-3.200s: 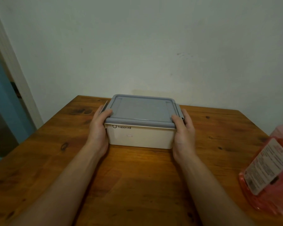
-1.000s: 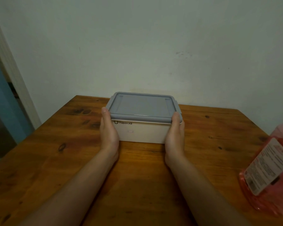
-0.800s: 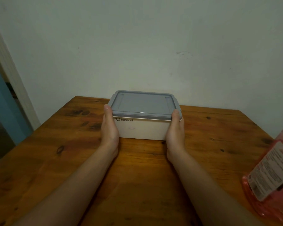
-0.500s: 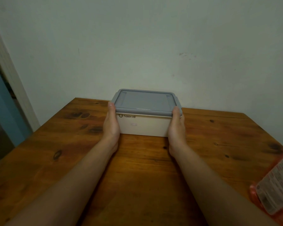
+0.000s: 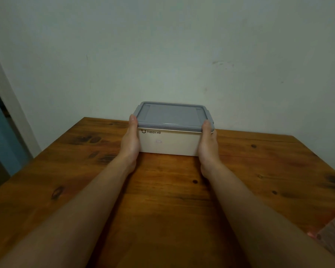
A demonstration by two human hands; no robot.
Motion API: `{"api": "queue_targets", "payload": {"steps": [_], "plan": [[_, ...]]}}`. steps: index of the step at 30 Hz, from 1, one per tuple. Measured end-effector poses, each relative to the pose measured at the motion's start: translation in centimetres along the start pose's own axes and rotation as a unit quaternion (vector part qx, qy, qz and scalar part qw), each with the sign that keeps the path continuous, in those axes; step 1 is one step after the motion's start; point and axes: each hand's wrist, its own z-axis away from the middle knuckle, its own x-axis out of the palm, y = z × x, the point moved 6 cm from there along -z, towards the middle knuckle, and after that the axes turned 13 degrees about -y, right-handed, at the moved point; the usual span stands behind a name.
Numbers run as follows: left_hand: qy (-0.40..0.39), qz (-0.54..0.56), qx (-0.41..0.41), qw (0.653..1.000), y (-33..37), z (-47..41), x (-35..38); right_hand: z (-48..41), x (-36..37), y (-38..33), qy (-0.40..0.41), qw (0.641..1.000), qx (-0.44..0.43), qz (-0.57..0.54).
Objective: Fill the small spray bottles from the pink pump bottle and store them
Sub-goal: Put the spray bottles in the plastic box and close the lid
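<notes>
Storing the closed box (image 5: 169, 142) at the far edge of the table (image 5: 66, 171), against the wall.

The left hand (image 5: 130, 143) and right hand (image 5: 207, 146) press flat on the box's short sides, fingers extended and holding it, thumbs at the grey lid (image 5: 173, 118). Spray bottles are not visible; presumably inside. Judged step: final placement. Next move: release both hands. Front print reads roughly "happy.vdl" beside a smile mark. A pink object (image 5: 332, 236) shows at the near right edge.
</notes>
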Motion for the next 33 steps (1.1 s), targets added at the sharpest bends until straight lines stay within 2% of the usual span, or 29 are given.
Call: {"api": "queue_targets", "payload": {"steps": [33], "plan": [[-0.009, -0.024, 0.015, 1.000, -0.2, -4.2, 0.6, -4.3, -0.2, 0.0, -0.013, 1.000, 0.002, 0.027]]}}
